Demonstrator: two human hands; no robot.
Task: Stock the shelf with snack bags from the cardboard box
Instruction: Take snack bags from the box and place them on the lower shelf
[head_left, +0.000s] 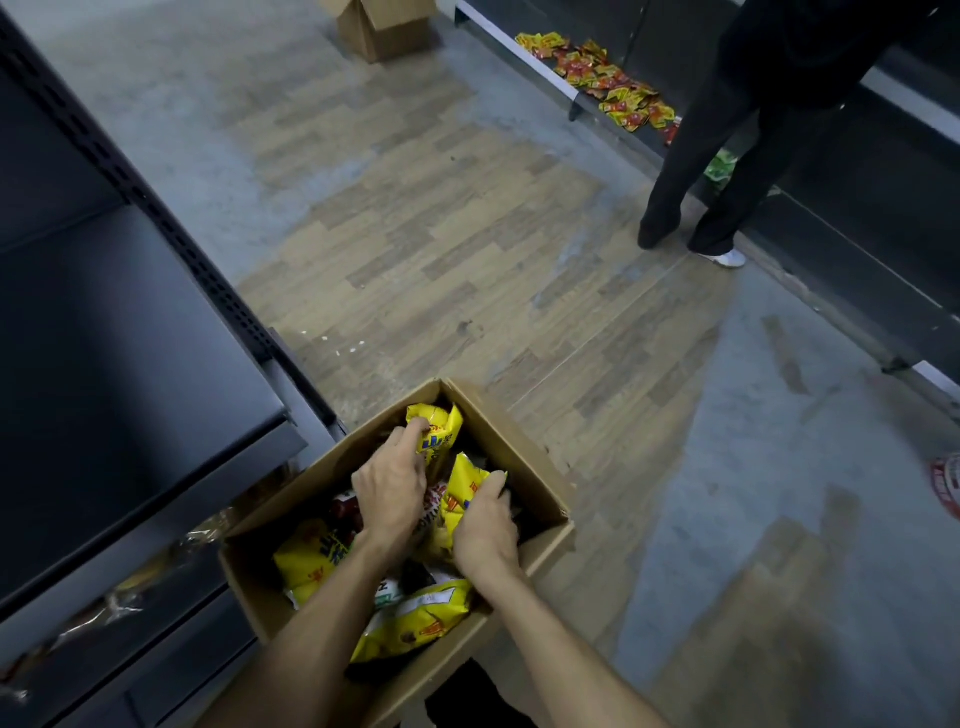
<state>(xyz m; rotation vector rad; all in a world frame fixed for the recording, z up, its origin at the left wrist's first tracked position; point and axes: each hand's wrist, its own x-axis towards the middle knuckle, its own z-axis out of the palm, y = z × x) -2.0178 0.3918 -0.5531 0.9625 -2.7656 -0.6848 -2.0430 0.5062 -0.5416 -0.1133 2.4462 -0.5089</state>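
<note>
1. The box sits on the floor at 6 o'clock, open, with yellow snack bags inside.
2. The left hand reaches in; its fingers curl round a far bag at the box's 12 o'clock end.
3. The right hand grips a near bag, fingers curled over its top edge.
4. The shelf stands at 9 o'clock, just beside the box.
5. A person in dark trousers stands at 1 o'clock by scattered packets.
</note>
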